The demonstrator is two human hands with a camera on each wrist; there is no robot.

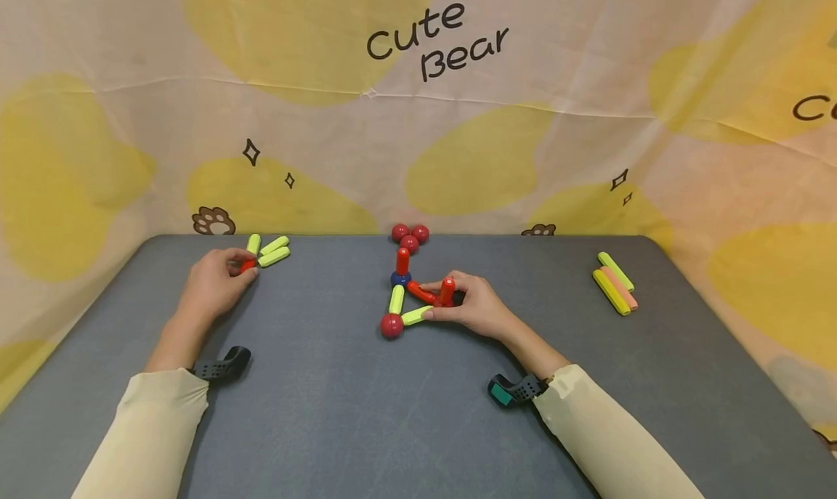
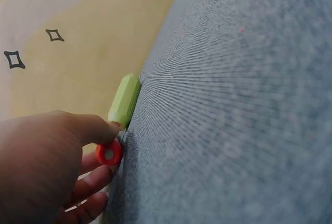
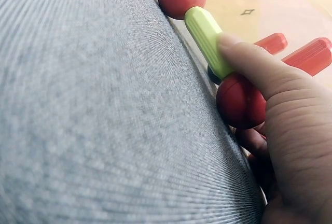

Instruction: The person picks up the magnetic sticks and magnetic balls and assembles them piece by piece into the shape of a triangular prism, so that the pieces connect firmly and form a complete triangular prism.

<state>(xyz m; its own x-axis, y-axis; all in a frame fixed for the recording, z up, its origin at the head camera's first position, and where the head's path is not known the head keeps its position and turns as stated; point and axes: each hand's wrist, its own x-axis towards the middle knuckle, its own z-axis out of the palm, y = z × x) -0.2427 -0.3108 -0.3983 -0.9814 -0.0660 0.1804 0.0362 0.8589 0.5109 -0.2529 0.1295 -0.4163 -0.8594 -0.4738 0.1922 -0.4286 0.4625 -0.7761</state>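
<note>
Head view: left hand, fingers curled in, pinches a red rod beside three lime rods at the worktop's far left; right hand, also curled, grips the right corner of the rod-and-ball frame mid-worktop. Just beyond the frame sit three red balls; well apart at right, yellow, pink and lime sticks lie side by side.

Free lane left of triangle; upright red rods obstruct above.

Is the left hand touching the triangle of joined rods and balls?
No, the left hand pinches a red piece well away from the triangle, which the right hand holds.
</note>
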